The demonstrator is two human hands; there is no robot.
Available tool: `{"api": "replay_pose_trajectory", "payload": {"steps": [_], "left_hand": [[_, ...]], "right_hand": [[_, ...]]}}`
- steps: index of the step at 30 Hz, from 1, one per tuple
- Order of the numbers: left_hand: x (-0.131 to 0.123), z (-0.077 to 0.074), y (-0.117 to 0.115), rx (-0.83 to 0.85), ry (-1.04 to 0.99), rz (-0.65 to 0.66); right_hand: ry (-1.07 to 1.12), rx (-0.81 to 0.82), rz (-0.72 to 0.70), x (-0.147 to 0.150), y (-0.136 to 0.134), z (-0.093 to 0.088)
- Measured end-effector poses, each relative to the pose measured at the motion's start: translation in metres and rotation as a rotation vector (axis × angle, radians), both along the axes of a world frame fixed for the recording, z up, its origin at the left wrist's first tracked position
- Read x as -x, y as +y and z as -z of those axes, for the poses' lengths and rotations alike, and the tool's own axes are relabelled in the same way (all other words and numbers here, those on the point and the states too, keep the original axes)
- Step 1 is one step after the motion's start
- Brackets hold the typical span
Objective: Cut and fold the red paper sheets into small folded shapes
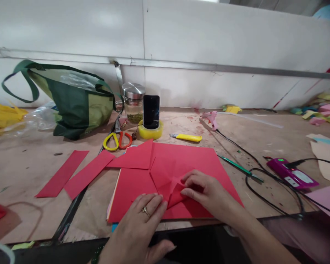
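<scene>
A folded red paper piece lies on a stack of red paper sheets at the table's near edge. My left hand, with a ring on one finger, rests flat with its fingers stretched onto the folded piece's lower left corner. My right hand is curled, its fingertips pinching a flap of the folded red paper near its middle. Two red paper strips lie to the left of the stack. Another red triangle fold sits at the stack's upper left.
Behind the stack are yellow and orange scissors, a glass jar, a phone standing in a yellow tape roll, a yellow utility knife, a pink glue gun. Green bag at left. Cables and a purple device at right.
</scene>
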State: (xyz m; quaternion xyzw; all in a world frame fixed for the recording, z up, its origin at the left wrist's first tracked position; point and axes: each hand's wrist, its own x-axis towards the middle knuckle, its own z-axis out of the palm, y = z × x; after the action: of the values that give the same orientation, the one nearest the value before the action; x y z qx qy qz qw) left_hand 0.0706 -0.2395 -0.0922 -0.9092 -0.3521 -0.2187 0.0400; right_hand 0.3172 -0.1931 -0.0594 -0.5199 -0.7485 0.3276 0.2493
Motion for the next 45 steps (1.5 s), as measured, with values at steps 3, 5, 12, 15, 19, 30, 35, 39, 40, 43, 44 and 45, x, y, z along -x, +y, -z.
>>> {"api": "replay_pose_trajectory", "payload": {"steps": [3,5,12,15,19,30,35,39,40,43,44,45], "left_hand": [[0.000,-0.001,0.000,0.018,-0.007,0.020],[0.000,-0.002,-0.001,0.032,-0.008,0.027],[-0.002,-0.007,0.001,0.091,0.009,0.048],[-0.002,-0.009,0.003,0.090,0.040,0.065],[-0.002,-0.009,0.004,0.093,0.042,0.066],[-0.002,-0.012,0.003,0.179,0.025,0.064],[-0.004,-0.014,0.002,0.230,0.012,0.068],[-0.004,-0.013,0.002,0.256,-0.036,0.054],[-0.003,-0.012,0.002,0.259,-0.048,0.046],[-0.003,-0.011,0.001,0.259,-0.075,0.032],[-0.004,-0.011,0.001,0.258,-0.081,0.029],[-0.004,-0.011,0.000,0.256,-0.087,0.027]], "right_hand": [[-0.017,-0.044,0.061,0.005,0.000,0.006],[-0.041,-0.055,0.084,0.007,0.000,0.008],[-0.099,-0.100,0.130,0.011,-0.002,0.013],[-0.086,-0.114,0.131,0.011,-0.002,0.014],[-0.059,-0.126,0.127,0.011,-0.003,0.016],[-0.070,-0.146,0.138,0.011,-0.004,0.019],[-0.071,-0.160,0.138,0.012,-0.004,0.019],[-0.074,-0.165,0.142,0.011,-0.004,0.018],[-0.075,-0.165,0.143,0.011,-0.004,0.018],[-0.083,-0.162,0.147,0.012,-0.005,0.018],[-0.089,-0.159,0.150,0.012,-0.005,0.017],[-0.095,-0.156,0.152,0.013,-0.006,0.017]]}}
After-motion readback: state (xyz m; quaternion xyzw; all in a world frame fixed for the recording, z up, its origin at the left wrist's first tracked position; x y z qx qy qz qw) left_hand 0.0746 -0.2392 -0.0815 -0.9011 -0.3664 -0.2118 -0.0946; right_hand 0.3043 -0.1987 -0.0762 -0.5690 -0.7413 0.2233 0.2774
